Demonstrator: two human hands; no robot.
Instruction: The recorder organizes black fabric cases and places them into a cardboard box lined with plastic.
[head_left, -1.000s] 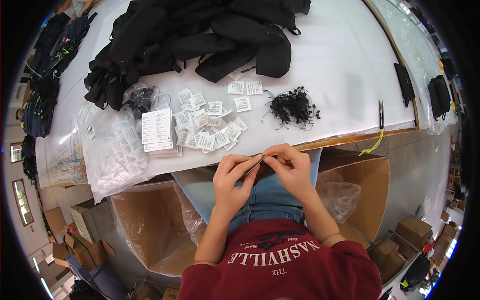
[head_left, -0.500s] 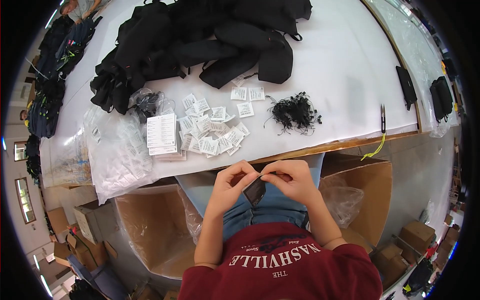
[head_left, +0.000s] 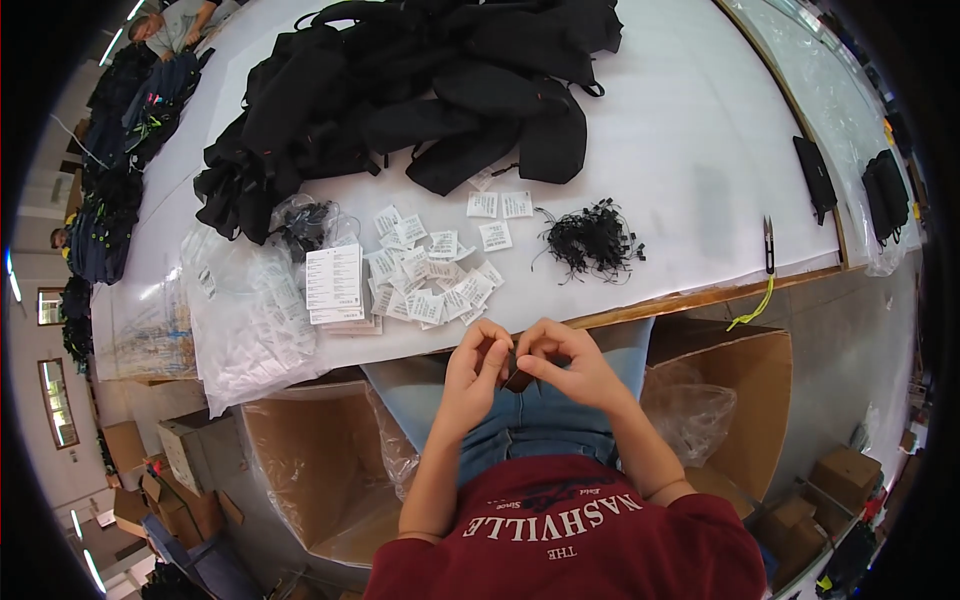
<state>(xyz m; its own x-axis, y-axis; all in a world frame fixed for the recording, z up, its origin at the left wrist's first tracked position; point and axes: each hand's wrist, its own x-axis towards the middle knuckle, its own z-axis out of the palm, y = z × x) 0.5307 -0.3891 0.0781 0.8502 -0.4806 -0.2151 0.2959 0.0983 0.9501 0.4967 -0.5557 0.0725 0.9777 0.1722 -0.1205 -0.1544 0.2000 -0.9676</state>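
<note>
1. One small dark card [head_left: 517, 381], over lap [head_left: 530, 420], nr bench [head_left: 690, 150] edge.
2. R hand [head_left: 575, 365] pinches card; L hand [head_left: 472, 375] curled beside it, grip: can't tell.
3. Step, prob.: working card's upper edge; next move calls for steady R pinch.
4. Hands hide most of card; black fabric pile [head_left: 420, 120] cut off up top.

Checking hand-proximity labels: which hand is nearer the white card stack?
Left: the left hand is right of the white card stack and closer to the body; the right hand is farther right.
</note>
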